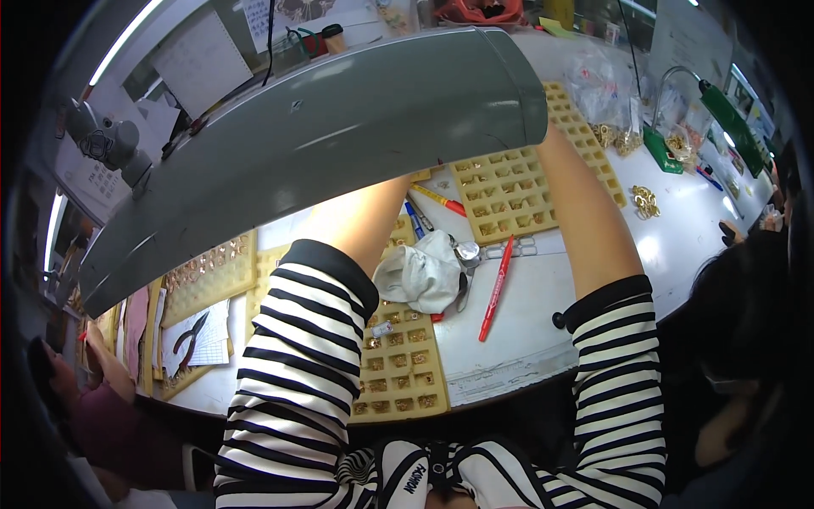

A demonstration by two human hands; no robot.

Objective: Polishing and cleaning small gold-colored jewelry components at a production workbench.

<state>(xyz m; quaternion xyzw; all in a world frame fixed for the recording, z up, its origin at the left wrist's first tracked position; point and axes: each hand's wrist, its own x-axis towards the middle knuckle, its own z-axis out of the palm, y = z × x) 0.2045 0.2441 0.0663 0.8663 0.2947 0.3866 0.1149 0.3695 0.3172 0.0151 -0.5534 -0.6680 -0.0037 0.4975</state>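
1. Forearm on the left point(363, 222), in the head view, comes from the lower left and slants up and to the right; it is bare above a striped sleeve point(297, 339) with a black cuff, and it goes out of sight behind the grey lamp hood point(339, 127).
2. The right forearm point(589, 216) rises from the lower right, leaning slightly left; it too passes behind the hood, at its right end.
3. Both hands are hidden by the hood; I cannot tell whether either grip is spread, pressed together or pinching something.
4. The yellow compartment tray point(519, 234) lies on the white counter point(543, 310), partly under the right forearm; small pieces sit in its cells.
5. A nearer yellow tray point(400, 415) lies beside the left sleeve, gold-coloured pieces in its cells; a crumpled white cloth point(420, 276) lies partly over it.
6. A red marker point(497, 288) lies between the forearms; gold-coloured rings point(644, 202) are heaped right of the right forearm.
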